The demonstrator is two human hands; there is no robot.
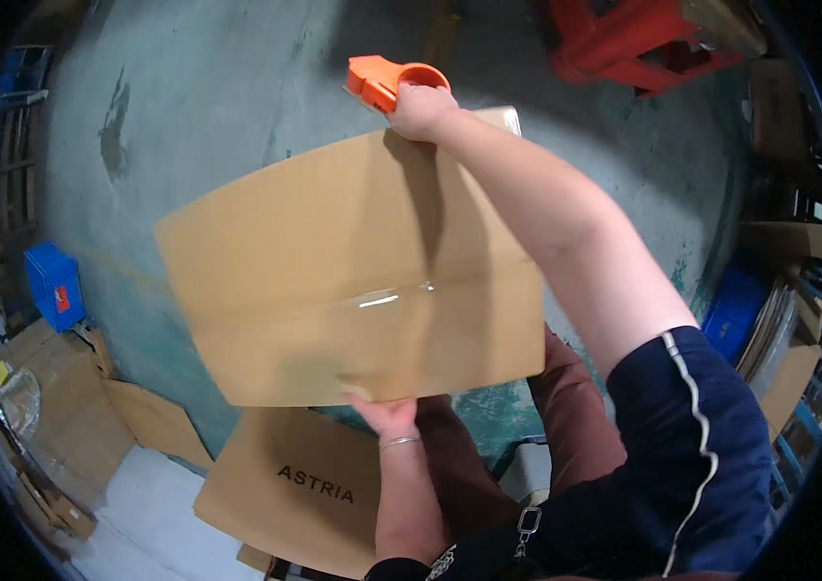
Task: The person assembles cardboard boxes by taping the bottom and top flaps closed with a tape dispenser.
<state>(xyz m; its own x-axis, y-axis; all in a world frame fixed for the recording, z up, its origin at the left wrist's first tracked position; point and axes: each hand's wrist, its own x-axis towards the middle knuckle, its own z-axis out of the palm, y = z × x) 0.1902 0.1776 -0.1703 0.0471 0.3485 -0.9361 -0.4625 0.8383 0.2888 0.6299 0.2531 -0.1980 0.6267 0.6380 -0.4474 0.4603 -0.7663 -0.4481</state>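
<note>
Brown cardboard box point(333, 271), flaps closed, clear tape along the middle seam. Orange tape dispenser point(387, 82) at the far edge, above the floor.

blue crate point(54, 286), red stool point(638, 39), flattened cardboard point(299, 484)

The person's right hand point(418, 108) is closed in a fist at the end of a fully outstretched bare arm, while the left hand point(384, 414), a thin bracelet at its wrist, reaches forward, fingers hidden.

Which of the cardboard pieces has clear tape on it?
The cardboard box held up between both hands: shiny tape runs along its middle seam. The printed flat cardboard on the floor shows none.
</note>
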